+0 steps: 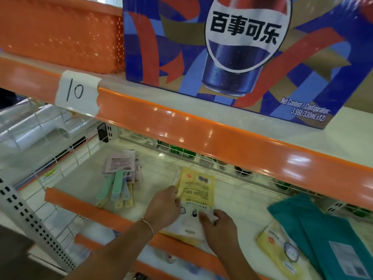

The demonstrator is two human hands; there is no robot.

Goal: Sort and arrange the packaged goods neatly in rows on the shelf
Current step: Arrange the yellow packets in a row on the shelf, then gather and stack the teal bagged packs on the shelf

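**Both hands on a yellow packet at the shelf front**

Nearest the camera, the right hand (pixel 219 227) rests on the lower end of a yellow packet (pixel 196 190), its fingers (pixel 203 216) curled down over the packet's near edge and gripping it. The left hand (pixel 163 207), with a thin bracelet (pixel 148 224) at the wrist, holds the same packet at its left edge, fingers bent round that side. The packet lies flat on the white shelf (pixel 238 197), barcode end pointing away from the fingers. Beneath the right hand's fingers a pale package (pixel 185 229) seems to lie under the yellow one and overhang the orange shelf lip (pixel 113 217), though blur makes that hard to settle.

To the right of the right hand's fingers, apart from them, a second yellow packet (pixel 280 249) lies partly under a teal package (pixel 314 225).

To the left of the left hand's fingers and a little farther in, a bunch of pastel-handled items on pink backing cards (pixel 121 174) lies in a loose fan.

Beyond the fingers, a white wire fence (pixel 201 158) closes the back of the shelf. Above it runs the orange edge of the next shelf (pixel 181 126), bearing a white paper label marked "10" (pixel 77 91). On that upper shelf stand an orange perforated basket (pixel 66 33) and, just beside it, a blue Pepsi carton (pixel 242 53).
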